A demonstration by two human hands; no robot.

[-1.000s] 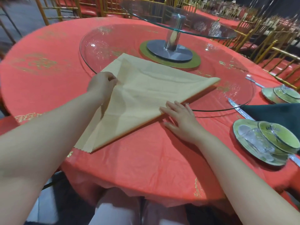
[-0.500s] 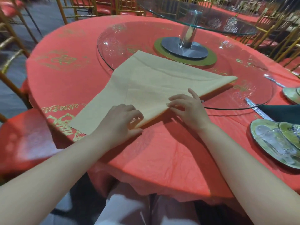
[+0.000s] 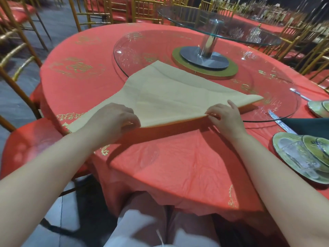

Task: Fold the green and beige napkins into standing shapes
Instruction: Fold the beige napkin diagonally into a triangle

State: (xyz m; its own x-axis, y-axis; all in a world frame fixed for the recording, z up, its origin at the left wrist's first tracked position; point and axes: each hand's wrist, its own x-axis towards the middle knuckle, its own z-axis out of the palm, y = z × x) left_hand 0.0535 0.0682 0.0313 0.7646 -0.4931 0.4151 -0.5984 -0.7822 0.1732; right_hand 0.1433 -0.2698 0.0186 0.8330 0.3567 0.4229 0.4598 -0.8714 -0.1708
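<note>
A beige napkin point(image 3: 170, 97), folded into a triangle, lies on the red tablecloth point(image 3: 178, 166), with its far part on the glass turntable point(image 3: 276, 97). My left hand point(image 3: 114, 120) pinches the napkin's long near folded edge toward its left end. Further right on the same edge my right hand point(image 3: 226, 116) pinches it, and the edge is lifted slightly off the cloth. A dark green napkin point(image 3: 309, 127) lies flat at the right edge, partly hidden by a plate.
A green plate point(image 3: 292, 164) with a bowl and a glass sits at the right, with a knife point(image 3: 281, 122) beside it. A second plate point(image 3: 318, 109) lies further back. A raised glass tier on a metal post point(image 3: 211, 45) stands at the centre. Gold chairs ring the table.
My left hand came down from the napkin's far left corner to the near folded edge. My right hand went from lying flat on that edge to pinching it. The view swung left.
</note>
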